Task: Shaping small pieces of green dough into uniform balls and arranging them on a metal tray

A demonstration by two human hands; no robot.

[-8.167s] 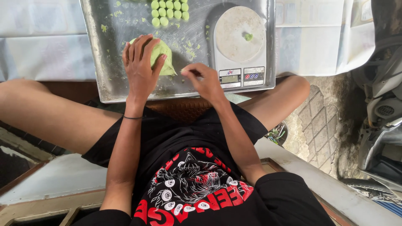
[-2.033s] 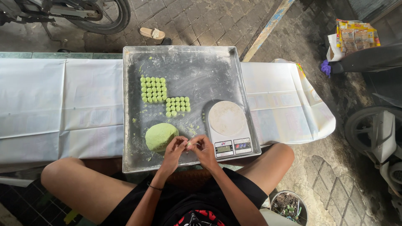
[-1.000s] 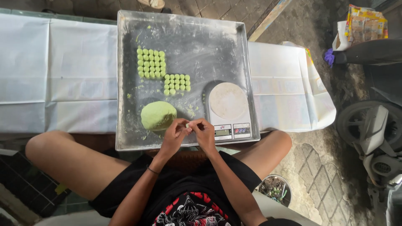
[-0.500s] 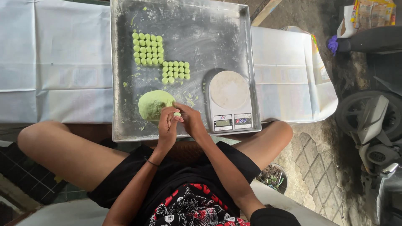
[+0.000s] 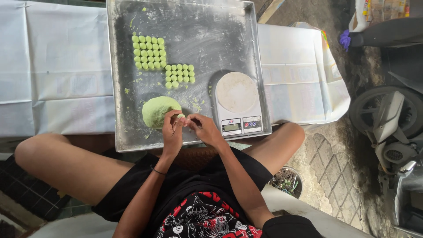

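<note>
Landmark: metal tray (image 5: 220,35), flat on the table (image 5: 57,79), which is covered in white sheeting.
Left hand (image 5: 172,131): over the tray's near edge, fingers curled and pinched onto a small green dough piece (image 5: 180,116), touching the right side of the dough lump.
Right hand (image 5: 203,130): just right of the left hand, over the tray's near edge, fingertips closed onto the same dough piece from the other side.
Dough piece: pinched between both hands' fingertips, above the tray's near middle.
Dough lump (image 5: 158,111): round, pale green, resting on the tray near its front edge, left of centre.
Dough balls, large block (image 5: 149,53): tight rows in the tray's far left part.
Dough balls, small block (image 5: 179,75): just right of and nearer than the large block, toward the tray's middle.
Kitchen scale (image 5: 238,103): white, round floury platform, small display facing the person, sitting in the tray's near right corner.
Crumbs: green specks scattered on the tray around the lump.
Scooter (image 5: 390,128): parked on paving well to the right of the tray.
</note>
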